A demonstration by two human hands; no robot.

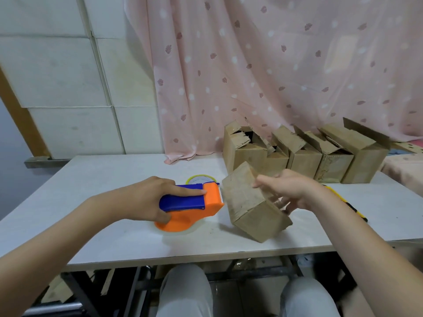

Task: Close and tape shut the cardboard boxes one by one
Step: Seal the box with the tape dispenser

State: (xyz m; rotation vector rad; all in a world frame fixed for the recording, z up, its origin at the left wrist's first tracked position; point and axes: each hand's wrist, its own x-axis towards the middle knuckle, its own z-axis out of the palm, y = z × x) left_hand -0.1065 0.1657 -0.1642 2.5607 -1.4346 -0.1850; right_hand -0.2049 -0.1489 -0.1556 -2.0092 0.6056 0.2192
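Note:
A closed cardboard box [248, 203] lies tilted on the white table [114, 225], right of centre. My right hand [290, 191] holds its far right side, fingers wrapped over the top edge and thumb below. My left hand [146, 197] grips the blue and orange tape dispenser [194, 205], index finger stretched along the blue handle. The dispenser's toothed blade sits right beside the box's left face. Several open cardboard boxes [304, 154] with raised flaps stand in a row at the back right.
A yellow-rimmed round object [201, 178] lies behind the dispenser. A yellow and black utility knife [348, 204] rests on the table under my right forearm. A pink curtain [263, 65] hangs behind the boxes. My knees show below the table's front edge.

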